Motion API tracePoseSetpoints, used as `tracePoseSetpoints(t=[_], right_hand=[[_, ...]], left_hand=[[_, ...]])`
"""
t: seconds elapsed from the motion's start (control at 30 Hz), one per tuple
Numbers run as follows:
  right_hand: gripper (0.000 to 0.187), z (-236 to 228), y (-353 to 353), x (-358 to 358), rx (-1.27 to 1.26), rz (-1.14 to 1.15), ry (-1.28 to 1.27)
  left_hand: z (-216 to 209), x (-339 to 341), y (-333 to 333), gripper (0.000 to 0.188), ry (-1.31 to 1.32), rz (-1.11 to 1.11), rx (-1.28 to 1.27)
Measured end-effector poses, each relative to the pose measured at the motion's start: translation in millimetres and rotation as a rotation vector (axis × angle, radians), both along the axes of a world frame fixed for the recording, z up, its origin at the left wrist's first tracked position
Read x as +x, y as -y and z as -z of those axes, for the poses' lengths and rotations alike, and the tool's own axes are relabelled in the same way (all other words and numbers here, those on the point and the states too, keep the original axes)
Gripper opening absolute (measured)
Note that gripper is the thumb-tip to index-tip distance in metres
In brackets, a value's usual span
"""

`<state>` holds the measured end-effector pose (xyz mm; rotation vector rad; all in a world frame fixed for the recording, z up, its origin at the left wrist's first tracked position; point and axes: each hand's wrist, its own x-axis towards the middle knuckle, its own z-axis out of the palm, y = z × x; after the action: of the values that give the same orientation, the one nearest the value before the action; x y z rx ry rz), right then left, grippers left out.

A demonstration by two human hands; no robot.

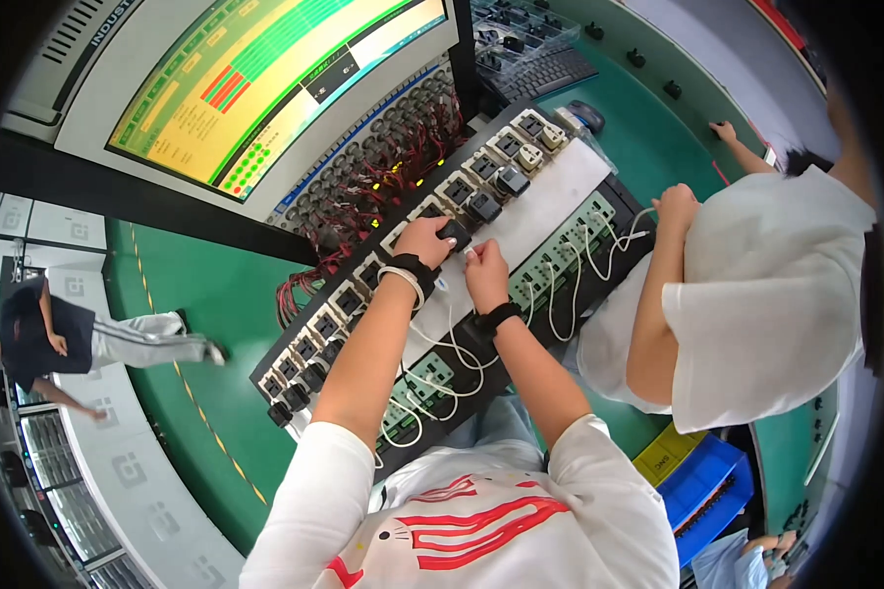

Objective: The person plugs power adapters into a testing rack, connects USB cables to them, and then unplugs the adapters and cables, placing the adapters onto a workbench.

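My left hand (422, 243) is closed around a black power adapter (453, 234) just above a long rack of sockets (347, 298). Close beside it, my right hand (487, 277) pinches the white end of a cable (469, 249) against or near the adapter; whether it is plugged in cannot be seen. More black adapters (481, 206) sit in sockets along the rack. White cables (462, 346) loop from green port strips (432, 378) on its near side, below my forearms.
A large monitor (275, 88) stands behind the rack, over red wiring (393, 177). At right, a co-worker in a white shirt (756, 285) sits close by. A keyboard (545, 74) and mouse (587, 116) lie at the back. Blue bins (702, 491) stand lower right; another person (88, 329) is at left.
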<state>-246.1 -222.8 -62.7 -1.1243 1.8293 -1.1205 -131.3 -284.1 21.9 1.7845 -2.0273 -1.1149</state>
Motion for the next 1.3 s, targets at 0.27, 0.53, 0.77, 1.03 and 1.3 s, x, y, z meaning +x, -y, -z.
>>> tracePoseSetpoints(t=[0.27,0.53,0.77,1.03,1.3], right_hand=[[0.019,-12,6,-19,0.055,-0.035,0.094],[0.024,-24,-102,-103,-0.225,-0.013,-0.386],[0.024,-112,-187,-108,0.039,-0.507,0.189],[0.007,-225,-153,-121,-0.406,-0.537,-0.822],[0.029,-117,-26,-105,0.06,-0.225,0.532]], left_hand=[[4,-4,6,0.044,0.089,0.007,-0.033],[0,-14,-10,0.044,0.195,-0.038,-0.059],[5,-33,5,0.049,0.293,0.107,-0.255],[-7,-57,27,0.043,0.267,-0.045,-0.081],[-13,-60,34,0.036,0.248,-0.101,0.003]])
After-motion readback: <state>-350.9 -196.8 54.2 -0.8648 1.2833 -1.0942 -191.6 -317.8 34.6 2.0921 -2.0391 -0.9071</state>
